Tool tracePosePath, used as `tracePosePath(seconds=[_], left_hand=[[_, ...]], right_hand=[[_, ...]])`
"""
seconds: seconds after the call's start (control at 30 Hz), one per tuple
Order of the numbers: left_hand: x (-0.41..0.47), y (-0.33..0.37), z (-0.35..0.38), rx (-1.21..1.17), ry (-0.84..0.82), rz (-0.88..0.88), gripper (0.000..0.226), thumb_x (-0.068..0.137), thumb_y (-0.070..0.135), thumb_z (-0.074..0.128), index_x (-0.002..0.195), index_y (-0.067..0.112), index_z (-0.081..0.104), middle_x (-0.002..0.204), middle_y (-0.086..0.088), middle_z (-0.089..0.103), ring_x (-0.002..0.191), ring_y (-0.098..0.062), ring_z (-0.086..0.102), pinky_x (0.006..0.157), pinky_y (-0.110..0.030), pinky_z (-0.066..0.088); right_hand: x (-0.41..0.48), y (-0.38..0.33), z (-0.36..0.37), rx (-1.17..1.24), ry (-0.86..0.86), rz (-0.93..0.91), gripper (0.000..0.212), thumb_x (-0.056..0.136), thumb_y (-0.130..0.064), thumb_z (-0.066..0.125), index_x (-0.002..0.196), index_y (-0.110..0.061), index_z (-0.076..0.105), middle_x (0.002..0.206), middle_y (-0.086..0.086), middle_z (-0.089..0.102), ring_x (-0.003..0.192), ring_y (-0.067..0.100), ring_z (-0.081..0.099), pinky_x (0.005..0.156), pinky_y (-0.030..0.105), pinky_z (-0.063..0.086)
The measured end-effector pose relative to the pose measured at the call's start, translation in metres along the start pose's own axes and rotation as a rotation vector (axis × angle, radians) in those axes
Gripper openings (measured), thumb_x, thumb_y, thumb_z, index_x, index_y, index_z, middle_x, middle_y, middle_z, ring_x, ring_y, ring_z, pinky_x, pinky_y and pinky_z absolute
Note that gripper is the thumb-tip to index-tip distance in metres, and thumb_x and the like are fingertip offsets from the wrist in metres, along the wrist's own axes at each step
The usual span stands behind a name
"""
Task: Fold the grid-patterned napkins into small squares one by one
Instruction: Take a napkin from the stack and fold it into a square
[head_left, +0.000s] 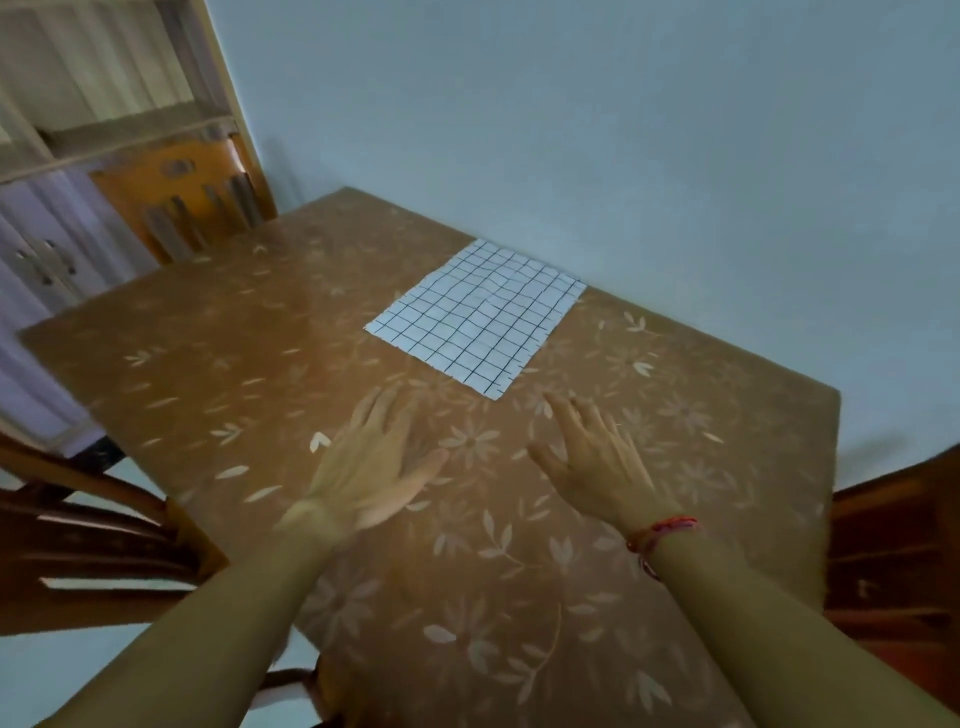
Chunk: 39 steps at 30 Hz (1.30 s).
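While both hands are held out over the near half of the table (208, 338), the napkin (475, 317) lies flat and unfolded on the far side, close to the edge by the pale wall (623, 130), its white cloth crossed by a black grid. Neither hand touches it; its near corner points toward the gap between them, just beyond the fingertips. The left hand (374, 457) is palm down, fingers straight and lying close together, thumb held out to the side. It is blurred, so I cannot tell whether it rests on the tabletop or hovers above it. The right hand (592, 457) is palm down too, fingers straight and slightly spread, thumb out toward the left hand, holding nothing. A red bracelet (660, 535) circles the right wrist. The table wears a brown cover printed with pale flowers and leaves. A chair (192, 202) stands at the far left corner, a second chair (93, 545) sits by the left edge, and dark woodwork (893, 545) shows past the right edge.
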<state>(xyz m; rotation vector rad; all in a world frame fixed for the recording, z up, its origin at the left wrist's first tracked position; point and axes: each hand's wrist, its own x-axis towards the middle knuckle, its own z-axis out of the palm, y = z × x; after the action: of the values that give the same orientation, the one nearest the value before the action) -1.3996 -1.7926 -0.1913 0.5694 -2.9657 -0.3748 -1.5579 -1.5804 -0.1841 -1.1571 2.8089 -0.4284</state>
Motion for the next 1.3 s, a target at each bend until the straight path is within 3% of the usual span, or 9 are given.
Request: tracePosePath(seconds=[0.1, 0.23, 0.4, 0.53, 0.8, 0.9, 1.07, 1.23, 1.3], left_hand=[[0.02, -0.003, 0.002, -0.028, 0.005, 0.004, 0.077, 0.088, 0.07, 0.032, 0.151, 0.027, 0.021, 0.16, 0.003, 0.013, 0.148, -0.018, 0.008, 0.111, -0.046, 0.032], [0.052, -0.024, 0.026, -0.043, -0.035, -0.001, 0.086, 0.082, 0.082, 0.017, 0.151, 0.03, 0.02, 0.161, 0.005, 0.008, 0.147, -0.018, 0.009, 0.11, -0.049, 0.037], [0.098, -0.054, 0.073, -0.029, -0.103, -0.042, 0.081, 0.083, 0.077, 0.027, 0.149, 0.031, 0.019, 0.161, 0.005, 0.004, 0.148, -0.02, 0.009, 0.104, -0.056, 0.04], [0.137, -0.062, 0.103, -0.054, -0.112, -0.045, 0.079, 0.087, 0.072, 0.033, 0.151, 0.029, 0.017, 0.16, 0.003, 0.007, 0.148, -0.017, 0.008, 0.107, -0.048, 0.041], [0.206, -0.077, 0.149, -0.062, -0.147, -0.05, 0.071, 0.091, 0.065, 0.039, 0.15, 0.028, 0.024, 0.161, -0.001, 0.009, 0.148, -0.02, 0.008, 0.116, -0.041, 0.023], [0.226, -0.086, 0.162, -0.023, -0.155, -0.072, 0.072, 0.091, 0.066, 0.037, 0.15, 0.027, 0.023, 0.162, 0.0, 0.006, 0.148, -0.019, 0.006, 0.115, -0.044, 0.024], [0.25, -0.092, 0.183, -0.022, -0.163, -0.105, 0.069, 0.091, 0.064, 0.039, 0.15, 0.034, 0.021, 0.162, -0.001, 0.003, 0.149, -0.02, 0.001, 0.112, -0.047, 0.026], [0.261, -0.091, 0.199, -0.015, -0.174, -0.091, 0.072, 0.091, 0.065, 0.04, 0.153, 0.037, 0.015, 0.163, -0.01, -0.004, 0.149, -0.023, -0.009, 0.119, -0.042, -0.003], [0.261, -0.092, 0.204, -0.005, -0.176, -0.081, 0.072, 0.091, 0.066, 0.038, 0.153, 0.036, 0.015, 0.163, -0.011, -0.004, 0.149, -0.023, -0.009, 0.12, -0.041, -0.005]], right_hand=[[0.013, -0.001, 0.009, -0.013, -0.015, 0.016, 0.062, 0.094, -0.054, 0.041, 0.147, -0.034, 0.018, 0.144, 0.004, 0.034, 0.134, 0.026, 0.036, 0.103, 0.041, 0.036], [0.044, 0.003, 0.03, -0.011, -0.058, 0.041, 0.063, 0.093, -0.056, 0.039, 0.148, -0.035, 0.016, 0.146, 0.004, 0.031, 0.134, 0.026, 0.034, 0.106, 0.041, 0.034], [0.091, 0.015, 0.072, -0.001, -0.09, 0.047, 0.064, 0.088, -0.056, 0.043, 0.144, -0.032, 0.024, 0.135, 0.001, 0.041, 0.122, 0.023, 0.044, 0.102, 0.042, 0.04], [0.127, 0.032, 0.102, -0.035, -0.109, 0.025, 0.063, 0.088, -0.055, 0.044, 0.143, -0.03, 0.026, 0.141, 0.001, 0.039, 0.124, 0.026, 0.044, 0.104, 0.044, 0.038], [0.192, 0.055, 0.149, -0.051, -0.134, 0.037, 0.068, 0.089, -0.06, 0.035, 0.147, -0.029, 0.021, 0.145, 0.003, 0.037, 0.13, 0.027, 0.039, 0.107, 0.044, 0.031], [0.205, 0.059, 0.166, -0.07, -0.12, 0.007, 0.07, 0.09, -0.061, 0.034, 0.148, -0.026, 0.019, 0.146, 0.005, 0.035, 0.133, 0.026, 0.035, 0.108, 0.043, 0.029], [0.224, 0.064, 0.191, -0.067, -0.146, -0.037, 0.076, 0.091, -0.062, 0.037, 0.152, -0.025, 0.011, 0.159, 0.007, 0.014, 0.148, 0.023, 0.012, 0.117, 0.041, 0.021], [0.237, 0.063, 0.199, -0.057, -0.167, -0.062, 0.078, 0.091, -0.06, 0.039, 0.152, -0.022, 0.009, 0.161, 0.008, 0.009, 0.149, 0.022, 0.006, 0.119, 0.042, 0.017], [0.239, 0.062, 0.201, -0.047, -0.176, -0.062, 0.077, 0.091, -0.057, 0.04, 0.152, -0.021, 0.01, 0.161, 0.007, 0.01, 0.149, 0.022, 0.006, 0.119, 0.042, 0.015]])
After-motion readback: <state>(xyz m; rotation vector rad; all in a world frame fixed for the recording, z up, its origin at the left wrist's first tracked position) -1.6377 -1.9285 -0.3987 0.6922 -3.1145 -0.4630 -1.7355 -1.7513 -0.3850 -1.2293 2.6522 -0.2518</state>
